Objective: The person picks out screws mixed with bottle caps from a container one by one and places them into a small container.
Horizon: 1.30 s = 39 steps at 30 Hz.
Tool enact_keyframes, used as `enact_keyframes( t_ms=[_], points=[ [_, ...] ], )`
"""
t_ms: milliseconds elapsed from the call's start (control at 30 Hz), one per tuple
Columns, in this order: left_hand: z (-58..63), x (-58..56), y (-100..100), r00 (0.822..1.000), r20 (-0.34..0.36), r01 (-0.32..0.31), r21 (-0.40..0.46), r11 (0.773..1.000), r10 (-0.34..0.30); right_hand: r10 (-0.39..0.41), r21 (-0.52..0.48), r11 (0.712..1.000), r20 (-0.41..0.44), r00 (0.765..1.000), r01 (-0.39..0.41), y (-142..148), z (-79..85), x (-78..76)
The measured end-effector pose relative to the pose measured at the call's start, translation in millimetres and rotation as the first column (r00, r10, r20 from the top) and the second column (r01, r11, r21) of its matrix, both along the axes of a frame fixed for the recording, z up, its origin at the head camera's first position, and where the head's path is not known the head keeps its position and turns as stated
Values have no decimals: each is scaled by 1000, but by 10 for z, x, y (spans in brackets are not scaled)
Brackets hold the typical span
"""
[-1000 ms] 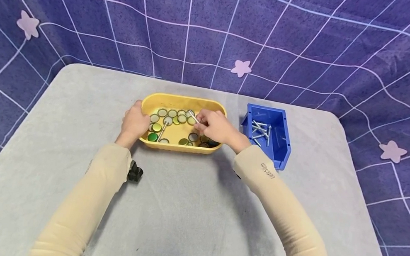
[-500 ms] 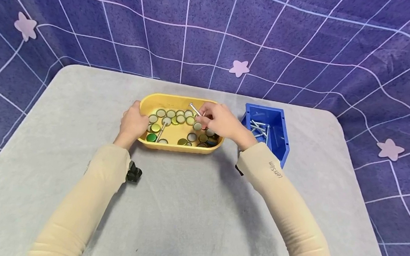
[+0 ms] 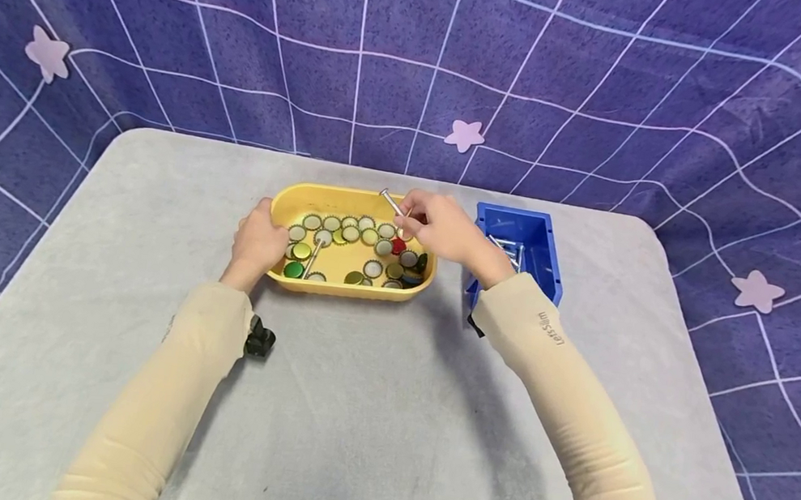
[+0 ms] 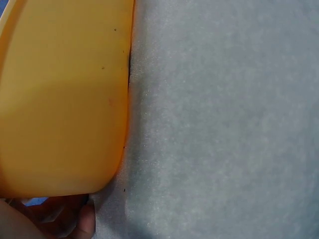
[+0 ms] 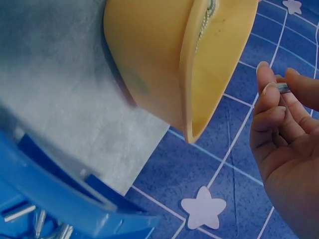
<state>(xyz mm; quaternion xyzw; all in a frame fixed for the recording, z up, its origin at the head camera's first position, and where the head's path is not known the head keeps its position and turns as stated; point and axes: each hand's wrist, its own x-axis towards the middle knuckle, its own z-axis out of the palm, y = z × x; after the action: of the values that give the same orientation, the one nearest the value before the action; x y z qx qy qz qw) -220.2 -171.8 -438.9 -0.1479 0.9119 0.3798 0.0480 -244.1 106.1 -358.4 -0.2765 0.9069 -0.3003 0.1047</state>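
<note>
A yellow plastic tub [image 3: 345, 288] sits on the table, with several bottle caps [image 3: 349, 233] and one silver bolt [image 3: 314, 257] lying in it. My left hand [image 3: 257, 241] grips the tub's left end; in the left wrist view its fingers [image 4: 85, 221] show at the tub's wall. Over the tub's right back rim, my right hand [image 3: 444, 226] pinches another silver bolt [image 3: 391, 203], its flat head pointing up and left. The right wrist view shows a bit of that bolt [image 5: 283, 88] between fingertips and thumb.
To the right of the tub stands a blue bin [image 3: 552, 259] with several silver bolts [image 3: 514, 250], partly hidden by the right wrist. Grey cloth covers the table [image 3: 354, 408]. A purple curtain [image 3: 306, 28] hangs behind it.
My right hand has lifted the bolt up and to the right, from inside the tub to above its rim. A red cap has come into sight. The left hand stays on the tub.
</note>
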Motion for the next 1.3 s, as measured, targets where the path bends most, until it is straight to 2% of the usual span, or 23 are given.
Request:
enact_keyframes(
  t_ms=[267, 500, 767, 1000, 1300],
  points=[
    [0, 12, -1, 1000, 10, 2, 11, 1000, -3, -35, -10, 999, -32, 999, 35, 142, 46, -16],
    [-2, 13, -7, 1000, 13, -3, 7, 1000, 3, -74, -20, 997, -26, 997, 74, 296, 115, -18],
    [-6, -4, -3, 1000, 7, 1, 6, 1000, -1, -139, 0, 990, -97, 986, 140, 525, 205, -59],
    [-10, -4, -6, 1000, 5, 0, 5, 1000, 0, -162, 25, 985, -162, 973, 168, 754, 225, -95],
    [-21, -7, -13, 1000, 0, -1, 6, 1000, 1, -200, 94, 973, -126, 972, 213, 980, 212, -111]
  ],
)
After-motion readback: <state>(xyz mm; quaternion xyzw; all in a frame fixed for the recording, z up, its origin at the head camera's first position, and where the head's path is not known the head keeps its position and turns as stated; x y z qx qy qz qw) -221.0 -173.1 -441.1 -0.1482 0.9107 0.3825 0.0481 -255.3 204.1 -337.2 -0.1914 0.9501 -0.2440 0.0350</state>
